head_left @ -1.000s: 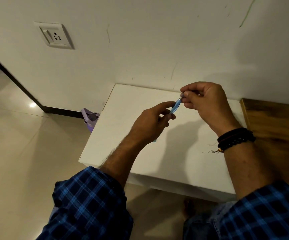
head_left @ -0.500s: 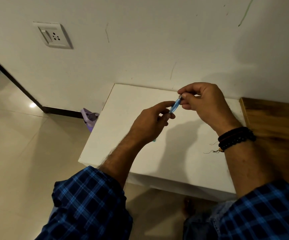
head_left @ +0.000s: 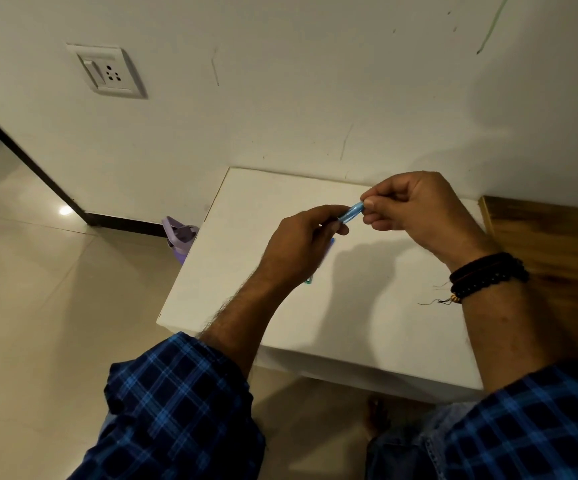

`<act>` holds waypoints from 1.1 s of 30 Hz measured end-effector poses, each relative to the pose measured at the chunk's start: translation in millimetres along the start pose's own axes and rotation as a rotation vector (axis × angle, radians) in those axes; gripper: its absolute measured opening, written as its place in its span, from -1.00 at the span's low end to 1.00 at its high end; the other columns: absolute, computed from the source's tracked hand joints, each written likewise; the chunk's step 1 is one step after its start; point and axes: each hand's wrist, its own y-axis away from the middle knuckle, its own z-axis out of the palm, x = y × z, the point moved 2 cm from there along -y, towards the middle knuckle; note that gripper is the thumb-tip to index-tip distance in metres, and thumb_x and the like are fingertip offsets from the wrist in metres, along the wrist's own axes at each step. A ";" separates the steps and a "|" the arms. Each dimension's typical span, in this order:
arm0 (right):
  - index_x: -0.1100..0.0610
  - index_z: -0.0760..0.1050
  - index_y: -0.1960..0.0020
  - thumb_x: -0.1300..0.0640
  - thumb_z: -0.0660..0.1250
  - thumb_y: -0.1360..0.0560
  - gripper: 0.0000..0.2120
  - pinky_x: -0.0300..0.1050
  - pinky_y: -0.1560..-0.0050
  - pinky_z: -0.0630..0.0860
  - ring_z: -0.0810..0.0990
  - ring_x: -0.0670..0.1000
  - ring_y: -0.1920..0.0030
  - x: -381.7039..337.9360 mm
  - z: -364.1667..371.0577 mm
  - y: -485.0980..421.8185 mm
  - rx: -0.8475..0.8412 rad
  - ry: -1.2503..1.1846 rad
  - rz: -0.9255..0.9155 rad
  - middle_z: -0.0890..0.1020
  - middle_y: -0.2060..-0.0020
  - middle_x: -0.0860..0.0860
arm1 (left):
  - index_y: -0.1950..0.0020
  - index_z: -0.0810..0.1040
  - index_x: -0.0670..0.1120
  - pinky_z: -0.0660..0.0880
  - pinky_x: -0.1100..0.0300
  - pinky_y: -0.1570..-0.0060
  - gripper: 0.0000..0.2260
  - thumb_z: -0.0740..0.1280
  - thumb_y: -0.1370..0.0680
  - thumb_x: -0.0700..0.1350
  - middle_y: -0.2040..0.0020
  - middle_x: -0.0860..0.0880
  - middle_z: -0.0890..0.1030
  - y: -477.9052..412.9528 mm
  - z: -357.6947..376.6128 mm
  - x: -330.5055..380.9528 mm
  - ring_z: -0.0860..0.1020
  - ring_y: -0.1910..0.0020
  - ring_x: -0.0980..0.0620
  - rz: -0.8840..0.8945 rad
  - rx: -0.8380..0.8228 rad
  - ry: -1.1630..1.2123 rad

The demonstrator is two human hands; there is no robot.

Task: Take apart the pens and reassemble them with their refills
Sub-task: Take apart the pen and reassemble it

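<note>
Your right hand [head_left: 419, 209] pinches the top end of a translucent blue pen [head_left: 351, 213] betw. thumb and forefinger, the other fingers curled below. Your left hand [head_left: 301, 247], at 8 o'clock from the right, has its fingers curled round the lower barrel, thumb along the top.

The pen hangs in the air over the white table [head_left: 232, 209], bridging both hands and touching each. Its long axis runs approx. 8 o'clock to 2 o'clock, with only a short stretch of barrel showing betw. the fingertips. The right hand sits at the 2 o'clock end, so any pull or twist there would likely go along that axis while the left braces. The step looks like separating or seating an end piece; can't tell which.

The barrel reads as smooth, glossy plastic, round and slim, prob. slippery under a light pinch. A teal sliver [head_left: 309, 280] pokes out at 6 o'clock under the left hand; can't tell if it's this pen's tail or a separate part.

Further out, dark beaded bracelets [head_left: 488, 275] circle the right wrist, and there are blue plaid sleeves [head_left: 176, 410] on both arms. The tabletop is matte and flat. A grained wooden board [head_left: 557, 244] butts against it at 3 o'clock, a purple plastic object [head_left: 182, 237] stands on the tiled floor at 9 o'clock, and a wall socket [head_left: 107, 71] is at 10 o'clock.
</note>
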 end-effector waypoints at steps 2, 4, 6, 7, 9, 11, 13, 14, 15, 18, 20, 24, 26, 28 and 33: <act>0.20 0.67 0.04 0.29 0.43 -0.53 -0.94 -0.19 0.15 0.69 0.75 0.05 0.21 0.3 -1.9 1.3 -0.028 -0.010 0.028 0.73 0.21 0.14 | -0.29 0.60 0.11 0.62 -0.04 -0.04 -0.72 0.22 -0.63 -0.04 0.10 0.28 0.67 0.9 -0.3 -0.4 0.64 0.06 0.15 -0.005 -0.003 -0.030; 0.18 0.67 0.08 0.26 0.43 -0.54 -0.95 -0.22 0.19 0.68 0.74 0.02 0.25 1.4 -5.0 3.7 -0.055 -0.017 0.068 0.72 0.22 0.16 | -0.27 0.61 0.16 0.61 -0.04 -0.05 -0.71 0.21 -0.61 0.01 0.09 0.31 0.67 2.1 0.8 0.0 0.63 0.04 0.16 -0.016 -0.009 -0.057; 0.19 0.67 0.10 0.19 0.42 -0.55 -0.90 -0.22 0.22 0.67 0.73 0.02 0.28 2.2 -5.0 5.4 -0.048 -0.008 0.095 0.72 0.25 0.15 | -0.27 0.61 0.17 0.61 -0.04 -0.03 -0.69 0.20 -0.59 0.04 0.07 0.30 0.68 2.6 2.4 2.7 0.63 0.03 0.15 -0.013 0.001 -0.063; 0.21 0.66 0.11 0.13 0.41 -0.57 -0.83 -0.22 0.24 0.66 0.73 0.02 0.30 2.0 -2.3 6.5 -0.044 -0.003 0.104 0.72 0.26 0.15 | -0.28 0.60 0.17 0.62 -0.04 -0.02 -0.69 0.20 -0.59 0.04 0.05 0.29 0.68 3.0 3.0 4.8 0.64 0.04 0.14 -0.001 0.017 -0.057; 0.22 0.66 0.14 0.04 0.37 -0.60 -0.73 -0.20 0.26 0.64 0.71 0.03 0.31 2.2 9.4 8.5 -0.070 0.025 0.102 0.71 0.30 0.12 | -0.28 0.61 0.13 0.63 -0.04 0.03 -0.71 0.23 -0.61 0.01 0.03 0.21 0.70 3.1 3.4 9.5 0.66 0.09 0.12 0.038 0.064 -0.021; 0.18 0.66 0.14 0.02 0.35 -0.61 -0.72 -0.18 0.23 0.64 0.72 0.05 0.28 4.1 21.8 9.7 -0.101 0.089 0.092 0.72 0.30 0.09 | -0.28 0.62 0.09 0.63 0.00 0.05 -0.75 0.27 -0.64 -0.08 0.04 0.15 0.70 1.7 3.1 11.0 0.66 0.15 0.14 0.058 0.093 0.031; 0.18 0.67 0.13 0.00 0.36 -0.60 -0.73 -0.18 0.20 0.65 0.74 0.06 0.25 5.0 26.4 9.1 -0.098 0.109 0.095 0.72 0.28 0.09 | -0.29 0.62 0.05 0.63 0.06 0.03 -0.75 0.28 -0.65 -0.14 0.03 0.13 0.70 1.2 1.9 10.9 0.66 0.17 0.15 0.049 0.080 0.077; 0.17 0.68 0.13 -0.01 0.38 -0.59 -0.73 -0.18 0.20 0.65 0.74 0.06 0.24 4.8 25.5 8.3 -0.090 0.105 0.096 0.72 0.29 0.09 | -0.30 0.61 0.04 0.63 0.09 0.02 -0.74 0.28 -0.66 -0.16 0.02 0.11 0.70 1.1 1.4 10.6 0.67 0.17 0.15 0.040 0.063 0.100; 0.16 0.68 0.12 -0.02 0.39 -0.58 -0.74 -0.17 0.20 0.65 0.73 0.04 0.25 4.4 23.3 7.8 -0.078 0.102 0.098 0.72 0.29 0.08 | -0.30 0.61 0.03 0.63 0.13 0.03 -0.74 0.27 -0.66 -0.17 0.01 0.10 0.70 0.8 1.0 10.2 0.68 0.16 0.14 0.026 0.047 0.125; 0.13 0.66 0.07 -0.02 0.44 -0.54 -0.79 -0.13 0.19 0.67 0.72 -0.02 0.28 4.3 17.8 5.3 0.016 0.110 0.065 0.71 0.28 0.04 | -0.32 0.58 0.01 0.60 0.22 0.08 -0.75 0.26 -0.67 -0.17 0.00 0.08 0.72 0.3 -1.0 8.0 0.69 0.14 0.10 -0.049 0.011 0.231; 0.09 0.60 -0.04 0.01 0.47 -0.52 -0.81 -0.13 0.20 0.68 0.72 -0.04 0.27 5.0 16.1 3.2 0.143 0.099 -0.002 0.69 0.21 0.01 | -0.34 0.56 -0.01 0.60 0.16 0.10 -0.75 0.24 -0.69 -0.16 -0.02 0.07 0.72 1.0 -1.6 8.2 0.70 0.11 0.06 -0.101 -0.018 0.323; -0.03 0.57 -0.26 0.16 0.42 -0.55 -0.71 -0.15 0.12 0.68 0.72 -0.08 0.13 2.1 18.6 0.9 0.179 0.074 -0.167 0.68 0.06 -0.06 | -0.34 0.55 -0.04 0.62 0.11 0.11 -0.75 0.19 -0.71 -0.14 -0.02 0.05 0.72 2.1 0.5 11.4 0.69 0.13 0.02 -0.120 -0.071 0.435; -0.01 0.61 -0.25 0.21 0.37 -0.58 -0.72 -0.15 0.10 0.69 0.72 -0.10 0.12 -0.3 20.7 0.8 0.169 0.058 -0.190 0.69 0.04 -0.03 | -0.35 0.55 -0.04 0.62 0.08 0.10 -0.74 0.17 -0.72 -0.14 -0.02 0.05 0.71 1.7 0.4 12.1 0.68 0.13 0.02 -0.109 -0.091 0.460; 0.00 0.62 -0.24 0.23 0.37 -0.58 -0.73 -0.11 0.08 0.69 0.72 -0.08 0.12 -0.1 20.9 0.2 0.177 0.037 -0.193 0.70 0.04 -0.02 | -0.36 0.55 -0.04 0.60 0.09 0.10 -0.73 0.16 -0.72 -0.14 -0.02 0.05 0.71 1.5 -0.2 12.6 0.66 0.14 0.03 -0.101 -0.106 0.482; -0.02 0.61 -0.24 0.19 0.39 -0.58 -0.73 -0.01 0.02 0.70 0.72 -0.07 0.10 1.8 19.6 0.8 0.179 0.038 -0.197 0.71 0.05 -0.03 | -0.37 0.54 -0.06 0.60 0.11 0.11 -0.72 0.14 -0.73 -0.15 -0.05 0.01 0.70 2.3 -1.0 15.1 0.64 0.14 0.05 -0.102 -0.120 0.513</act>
